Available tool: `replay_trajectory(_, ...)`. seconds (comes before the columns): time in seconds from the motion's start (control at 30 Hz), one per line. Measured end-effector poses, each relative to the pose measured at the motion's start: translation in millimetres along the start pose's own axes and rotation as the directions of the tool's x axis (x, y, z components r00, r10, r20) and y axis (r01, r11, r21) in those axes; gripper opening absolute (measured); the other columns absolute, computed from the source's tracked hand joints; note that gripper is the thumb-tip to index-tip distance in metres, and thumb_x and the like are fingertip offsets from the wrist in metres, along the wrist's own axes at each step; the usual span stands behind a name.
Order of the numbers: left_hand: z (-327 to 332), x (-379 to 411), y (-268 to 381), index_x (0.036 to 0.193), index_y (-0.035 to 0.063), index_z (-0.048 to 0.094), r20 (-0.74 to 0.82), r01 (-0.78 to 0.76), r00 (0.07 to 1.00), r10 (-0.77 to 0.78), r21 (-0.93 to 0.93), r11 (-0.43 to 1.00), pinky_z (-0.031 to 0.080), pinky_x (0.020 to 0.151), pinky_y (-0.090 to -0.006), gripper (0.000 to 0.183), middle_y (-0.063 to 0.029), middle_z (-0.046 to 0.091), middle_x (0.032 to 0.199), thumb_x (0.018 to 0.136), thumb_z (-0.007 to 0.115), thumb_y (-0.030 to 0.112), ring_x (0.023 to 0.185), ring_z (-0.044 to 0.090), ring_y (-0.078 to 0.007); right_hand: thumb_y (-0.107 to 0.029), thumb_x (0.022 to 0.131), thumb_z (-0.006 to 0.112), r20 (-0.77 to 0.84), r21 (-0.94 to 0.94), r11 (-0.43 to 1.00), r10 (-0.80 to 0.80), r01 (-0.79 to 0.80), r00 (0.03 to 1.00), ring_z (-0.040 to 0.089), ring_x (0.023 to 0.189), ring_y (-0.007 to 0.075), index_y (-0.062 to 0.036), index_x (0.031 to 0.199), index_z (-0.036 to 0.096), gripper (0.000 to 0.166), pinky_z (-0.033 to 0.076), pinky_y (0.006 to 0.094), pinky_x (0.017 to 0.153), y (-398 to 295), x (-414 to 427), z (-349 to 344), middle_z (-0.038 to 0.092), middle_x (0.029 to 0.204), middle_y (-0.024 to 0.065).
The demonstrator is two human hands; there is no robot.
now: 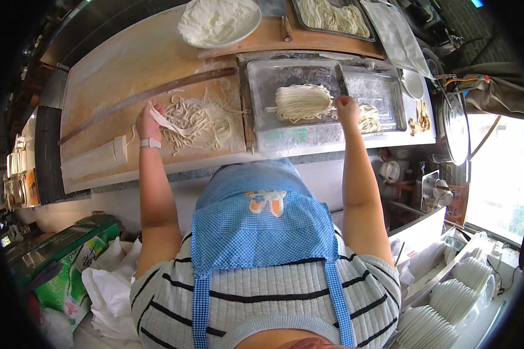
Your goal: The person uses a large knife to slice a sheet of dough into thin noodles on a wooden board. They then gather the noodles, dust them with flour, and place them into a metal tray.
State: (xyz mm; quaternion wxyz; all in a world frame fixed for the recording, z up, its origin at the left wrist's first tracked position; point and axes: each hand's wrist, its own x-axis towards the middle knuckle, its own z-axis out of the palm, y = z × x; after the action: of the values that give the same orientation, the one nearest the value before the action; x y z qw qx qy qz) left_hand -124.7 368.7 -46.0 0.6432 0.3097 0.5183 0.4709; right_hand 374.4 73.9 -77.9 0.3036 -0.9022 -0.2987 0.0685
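My left hand [149, 123] grips a bunch of flat fresh noodles [174, 124] that trails right onto a loose, floury noodle pile [207, 122] on the wooden board. At the right, my right hand [348, 112] has its fingers curled beside the right end of a neatly folded noodle bundle [303, 102]. Whether noodle ends are between those fingers is hidden. That bundle lies in a flour-dusted tray [262, 78]. Partly behind my right hand, more noodles [369, 120] rest in a second tray [386, 91].
A long wooden rod [148, 104] lies across the board [113, 74], above a folded dough strip [96, 156]. Farther back are a bowl of flour [219, 22], a knife handle [287, 29] and another noodle tray [332, 18]. Stacked white plates [454, 296] stand at lower right.
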Motion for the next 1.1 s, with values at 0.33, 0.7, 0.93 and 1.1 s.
replay_trajectory(0.33, 21.8, -28.6, 29.3, 0.115, -0.0072, 0.054, 0.087, -0.307, 0.951, 0.298, 0.127, 0.943, 0.050, 0.086, -0.0326, 0.037, -0.0184, 0.063, 0.102, 0.094, 0.049, 0.022, 0.096, 0.062, -0.0249, -0.012, 0.082, 0.062, 0.197, 0.585, 0.747, 0.246, -0.315, 0.949, 0.058, 0.056, 0.0103, 0.0036, 0.083, 0.062, 0.015, 0.047, 0.0213, 0.050, 37.9, -13.1, -17.3, 0.062, 0.069, 0.0060)
replay_trajectory(0.7, 63.4, -79.6, 94.4, 0.112, -0.0003, 0.061, 0.156, -0.547, 0.837, 0.525, 0.293, 0.784, 0.045, 0.068, -0.0222, 0.030, -0.0027, 0.063, 0.084, 0.093, 0.053, 0.022, 0.073, 0.054, -0.0069, -0.030, 0.079, 0.065, 0.108, 0.193, 0.981, 0.010, -0.031, 0.994, 0.065, 0.078, 0.0277, -0.0042, 0.096, 0.066, 0.031, 0.049, 0.0358, 0.073, 4.8, -11.3, 12.8, 0.068, 0.083, 0.0122)
replay_trajectory(0.93, 76.1, -67.6, 16.3, 0.101, 0.0008, 0.063, 0.374, -0.382, 0.910, 0.179, 0.585, 0.715, 0.045, 0.056, -0.0225, 0.022, -0.0030, 0.065, 0.080, 0.092, 0.050, 0.017, 0.061, 0.055, -0.0066, -0.028, 0.080, 0.064, 0.046, -0.148, 0.976, -0.156, 0.161, 0.987, 0.062, 0.077, 0.0332, -0.0047, 0.083, 0.059, 0.024, 0.049, 0.0433, 0.070, -23.3, -22.2, 3.2, 0.065, 0.080, 0.0141)
replay_trajectory(1.1, 66.8, -56.0, -57.0, 0.110, -0.0012, 0.059, 0.539, -0.392, 0.818, -0.200, 0.777, 0.492, 0.048, 0.065, -0.0254, 0.028, -0.0059, 0.065, 0.081, 0.090, 0.050, 0.016, 0.068, 0.059, -0.0109, -0.024, 0.083, 0.059, 0.010, -0.192, 0.955, -0.226, 0.224, 0.974, 0.062, 0.075, 0.0352, -0.0048, 0.087, 0.053, 0.020, 0.050, 0.0443, 0.066, -13.9, -19.6, 0.9, 0.064, 0.081, 0.0161)
